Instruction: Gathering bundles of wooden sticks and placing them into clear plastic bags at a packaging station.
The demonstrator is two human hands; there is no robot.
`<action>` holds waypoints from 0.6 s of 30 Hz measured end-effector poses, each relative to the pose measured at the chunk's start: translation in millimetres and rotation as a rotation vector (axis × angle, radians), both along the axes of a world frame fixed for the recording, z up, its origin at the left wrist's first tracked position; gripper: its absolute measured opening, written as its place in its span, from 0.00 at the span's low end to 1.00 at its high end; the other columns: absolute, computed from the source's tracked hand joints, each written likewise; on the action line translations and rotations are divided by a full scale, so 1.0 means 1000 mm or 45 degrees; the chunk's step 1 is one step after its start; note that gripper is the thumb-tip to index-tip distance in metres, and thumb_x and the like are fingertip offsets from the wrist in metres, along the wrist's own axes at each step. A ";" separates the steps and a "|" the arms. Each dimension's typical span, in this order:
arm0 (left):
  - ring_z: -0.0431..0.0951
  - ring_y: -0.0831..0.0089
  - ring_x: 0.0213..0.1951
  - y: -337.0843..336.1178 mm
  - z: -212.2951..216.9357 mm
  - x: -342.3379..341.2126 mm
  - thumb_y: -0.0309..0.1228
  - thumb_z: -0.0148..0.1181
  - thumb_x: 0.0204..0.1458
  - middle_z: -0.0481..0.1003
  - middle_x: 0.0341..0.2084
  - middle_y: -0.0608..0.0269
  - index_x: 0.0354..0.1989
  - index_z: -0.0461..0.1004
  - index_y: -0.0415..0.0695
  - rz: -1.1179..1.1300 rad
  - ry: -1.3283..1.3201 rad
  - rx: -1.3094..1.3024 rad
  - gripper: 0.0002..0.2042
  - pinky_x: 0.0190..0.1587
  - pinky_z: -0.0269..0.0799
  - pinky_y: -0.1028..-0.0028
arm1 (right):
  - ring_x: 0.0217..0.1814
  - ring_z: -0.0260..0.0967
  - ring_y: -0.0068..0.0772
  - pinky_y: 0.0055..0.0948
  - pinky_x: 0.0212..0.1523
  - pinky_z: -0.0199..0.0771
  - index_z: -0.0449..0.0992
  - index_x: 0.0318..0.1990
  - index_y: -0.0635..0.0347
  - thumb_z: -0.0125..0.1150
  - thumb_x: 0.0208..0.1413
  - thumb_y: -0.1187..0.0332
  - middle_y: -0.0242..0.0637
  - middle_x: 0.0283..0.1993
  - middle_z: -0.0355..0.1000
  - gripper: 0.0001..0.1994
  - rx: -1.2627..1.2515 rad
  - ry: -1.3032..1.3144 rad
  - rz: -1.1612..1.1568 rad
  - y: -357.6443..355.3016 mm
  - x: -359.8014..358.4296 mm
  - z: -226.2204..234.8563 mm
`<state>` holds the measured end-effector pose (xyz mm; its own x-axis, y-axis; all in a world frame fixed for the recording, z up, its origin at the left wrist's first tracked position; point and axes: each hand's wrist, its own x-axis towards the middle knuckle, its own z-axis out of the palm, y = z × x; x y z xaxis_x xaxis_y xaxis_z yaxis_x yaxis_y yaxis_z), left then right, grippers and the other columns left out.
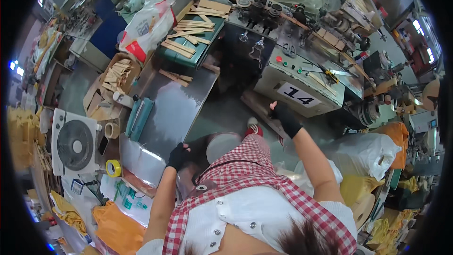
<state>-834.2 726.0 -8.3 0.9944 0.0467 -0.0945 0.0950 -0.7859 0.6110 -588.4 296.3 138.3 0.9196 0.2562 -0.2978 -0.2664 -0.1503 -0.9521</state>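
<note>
My left hand [178, 156], in a black fingerless glove, hangs by the near edge of a grey metal-topped table [177, 106]. Its fingers are curled in and I see nothing in them. My right hand [286, 120], gloved the same way, is held out in front of a pale machine cabinet [302, 87] without visibly touching it. Only the fingertips show, drawn together, with nothing visible between them. Thin wooden strips [191, 30] lie loosely across a green conveyor bed [207, 49] at the table's far end. A few more strips [175, 76] rest on the metal top.
A round stool [222, 147] stands just ahead of me, beside my red shoe [254, 127]. On the left are a white fan [75, 142], a yellow tape roll [113, 168] and a carton of wood pieces [118, 73]. White plastic sacks [363, 153] sit to the right.
</note>
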 end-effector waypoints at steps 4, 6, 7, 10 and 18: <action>0.75 0.51 0.45 -0.102 0.120 0.154 0.32 0.55 0.51 0.75 0.42 0.51 0.46 0.69 0.43 0.191 0.383 -0.058 0.14 0.47 0.71 0.61 | 0.32 0.72 0.44 0.36 0.32 0.67 0.72 0.29 0.64 0.59 0.49 0.62 0.51 0.28 0.72 0.12 -0.728 -0.548 0.088 -0.067 0.164 -0.063; 0.74 0.52 0.45 -0.134 0.130 0.206 0.32 0.54 0.51 0.74 0.43 0.51 0.47 0.69 0.44 0.199 0.424 -0.039 0.15 0.47 0.70 0.61 | 0.37 0.71 0.53 0.45 0.37 0.68 0.71 0.34 0.64 0.55 0.50 0.63 0.51 0.33 0.74 0.12 -1.063 -0.736 0.038 -0.096 0.247 -0.077; 0.74 0.53 0.46 -0.150 0.132 0.234 0.33 0.54 0.52 0.73 0.45 0.51 0.47 0.69 0.44 0.199 0.453 -0.024 0.15 0.47 0.70 0.61 | 0.43 0.70 0.53 0.46 0.43 0.68 0.71 0.38 0.62 0.53 0.51 0.60 0.51 0.39 0.73 0.14 -1.108 -0.638 0.046 -0.114 0.292 -0.086; 0.74 0.53 0.46 -0.192 0.141 0.315 0.33 0.55 0.51 0.73 0.45 0.50 0.51 0.68 0.45 -0.084 0.456 0.095 0.17 0.46 0.70 0.60 | 0.52 0.69 0.49 0.45 0.51 0.68 0.66 0.57 0.57 0.49 0.54 0.58 0.50 0.51 0.70 0.24 -1.537 -0.511 0.090 -0.136 0.400 -0.069; 0.67 0.48 0.53 -0.306 0.035 0.504 0.32 0.60 0.45 0.63 0.56 0.45 0.62 0.57 0.46 -0.623 0.277 0.014 0.33 0.52 0.67 0.59 | 0.50 0.66 0.47 0.43 0.51 0.66 0.74 0.45 0.54 0.58 0.40 0.66 0.44 0.47 0.70 0.20 -1.704 -1.267 -0.002 -0.166 0.567 -0.080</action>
